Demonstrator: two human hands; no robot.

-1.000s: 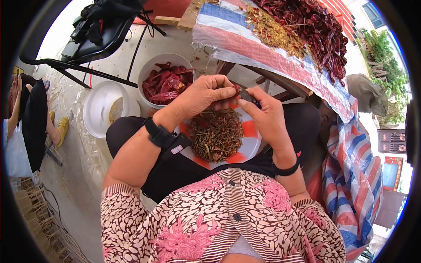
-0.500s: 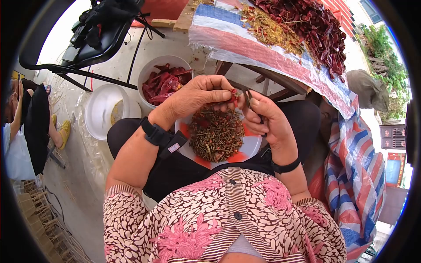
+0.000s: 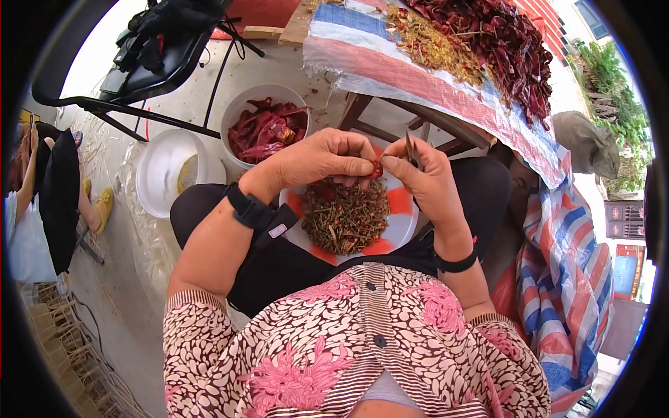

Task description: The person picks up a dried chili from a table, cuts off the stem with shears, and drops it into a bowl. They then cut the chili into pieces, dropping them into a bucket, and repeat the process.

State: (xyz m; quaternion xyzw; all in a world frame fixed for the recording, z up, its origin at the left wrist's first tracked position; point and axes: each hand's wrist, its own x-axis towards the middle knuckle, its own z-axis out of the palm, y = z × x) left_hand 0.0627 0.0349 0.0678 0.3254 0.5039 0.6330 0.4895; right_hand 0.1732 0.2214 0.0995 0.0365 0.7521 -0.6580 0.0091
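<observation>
My left hand (image 3: pixel 333 159) is closed, thumb against fingers, on a small red dried chili piece (image 3: pixel 377 169). My right hand (image 3: pixel 428 174) meets it from the other side, its thumb and fingertip at the piece. Dark metal scissors (image 3: pixel 411 148) are tucked in the right hand with the pointed tips up; their handles are mostly hidden by the palm. Both hands hover over a white and red basin (image 3: pixel 401 226) in my lap. Inside it is a heap of dried chili stems and bits (image 3: pixel 345 219).
A white bucket of dried red chilies (image 3: pixel 268 132) stands ahead, beside a white tub (image 3: pixel 167 174). A table with a striped tarp (image 3: pixel 390 73) carries heaped chilies (image 3: pixel 488 49). A black folding chair (image 3: pixel 132 83) is at the upper left; another person (image 3: pixel 42 202) sits at the far left.
My right hand has turned inward, and the scissors have tipped back into it. Its thumb now meets my left fingertips at the chili piece. My left hand has shifted slightly lower.
</observation>
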